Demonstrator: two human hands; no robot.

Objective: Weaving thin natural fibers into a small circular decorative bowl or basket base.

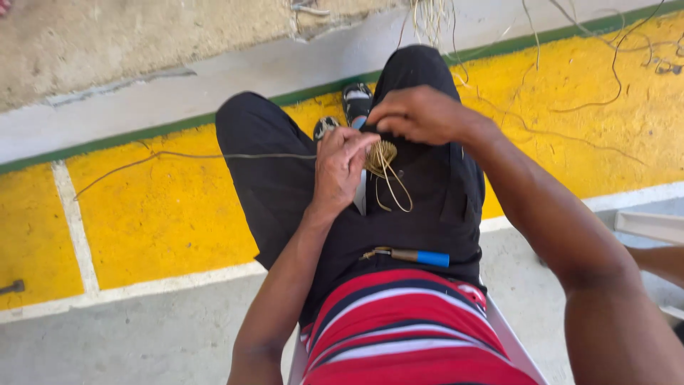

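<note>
Single head-worn view, tilted steeply down and forward over the wearer's own lap, close above both hands (377, 139) at the knees, with yellow-painted floor (157, 214) beyond and a grey kerb (214, 78) crossing the top.

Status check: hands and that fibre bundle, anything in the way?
Left hand pinching the small tan fibre bundle; right hand gripping it from above. Loose strands hang over the lap. Blue-handled tool rests on the lap, clear of both hands.
</note>
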